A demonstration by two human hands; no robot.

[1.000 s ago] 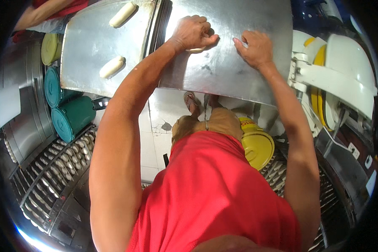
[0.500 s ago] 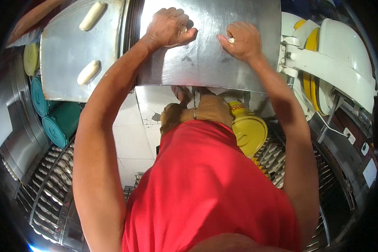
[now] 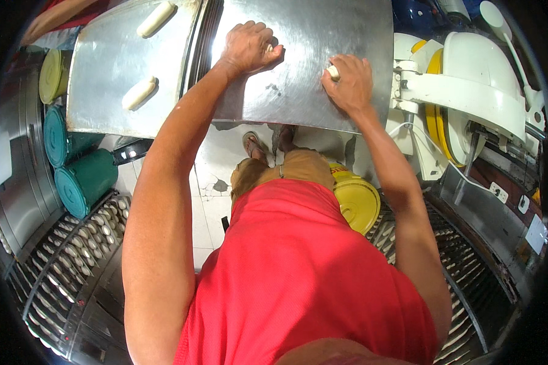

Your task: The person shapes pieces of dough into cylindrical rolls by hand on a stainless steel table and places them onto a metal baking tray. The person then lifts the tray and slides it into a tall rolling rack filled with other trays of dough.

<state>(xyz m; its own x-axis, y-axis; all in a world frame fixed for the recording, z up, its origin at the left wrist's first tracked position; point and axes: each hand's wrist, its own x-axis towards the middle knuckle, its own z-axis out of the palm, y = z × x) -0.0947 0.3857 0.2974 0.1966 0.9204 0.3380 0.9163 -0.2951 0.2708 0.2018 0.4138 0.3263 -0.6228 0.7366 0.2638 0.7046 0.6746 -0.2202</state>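
Here, dough piece (image 3: 333,72) under right hand (image 3: 349,85) fingers; left hand (image 3: 248,47) apart.

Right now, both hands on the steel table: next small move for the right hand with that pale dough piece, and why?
Probably press the right hand down and roll the small pale dough piece on the shiny steel table. The piece sits under the fingers, still a short lump, while two longer pale dough rolls lie finished on the neighbouring steel sheet. The left hand is curled over its own spot.

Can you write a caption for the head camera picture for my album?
Left hand and right hand press small pale dough pieces on a shiny steel table.
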